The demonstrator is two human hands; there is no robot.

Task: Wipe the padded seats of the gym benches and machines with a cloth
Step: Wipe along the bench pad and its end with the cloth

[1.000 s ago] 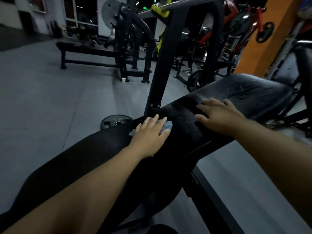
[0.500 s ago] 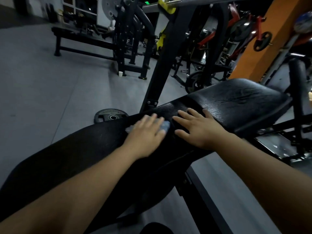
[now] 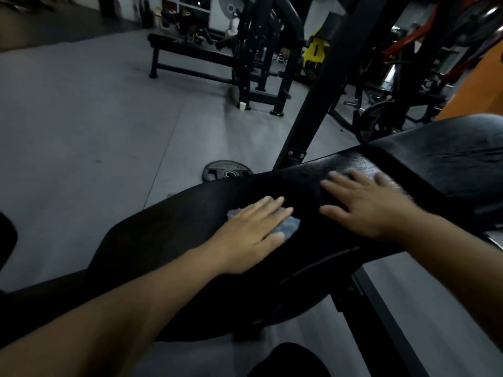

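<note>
The left hand lies flat with its fingers straight and close together, pressing a blue cloth onto the middle of the padded seat. The right hand rests just beside it, palm down and fingers spread, nearer the seat's far edge. Beyond that edge, a weight plate lies on the open grey floor.

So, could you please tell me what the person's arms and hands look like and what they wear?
The left forearm and right forearm are bare to the frame's edge, no sleeve showing. The left hand and right hand are ungloved; no watch, band or ring is visible, though the left is blurred.
</note>
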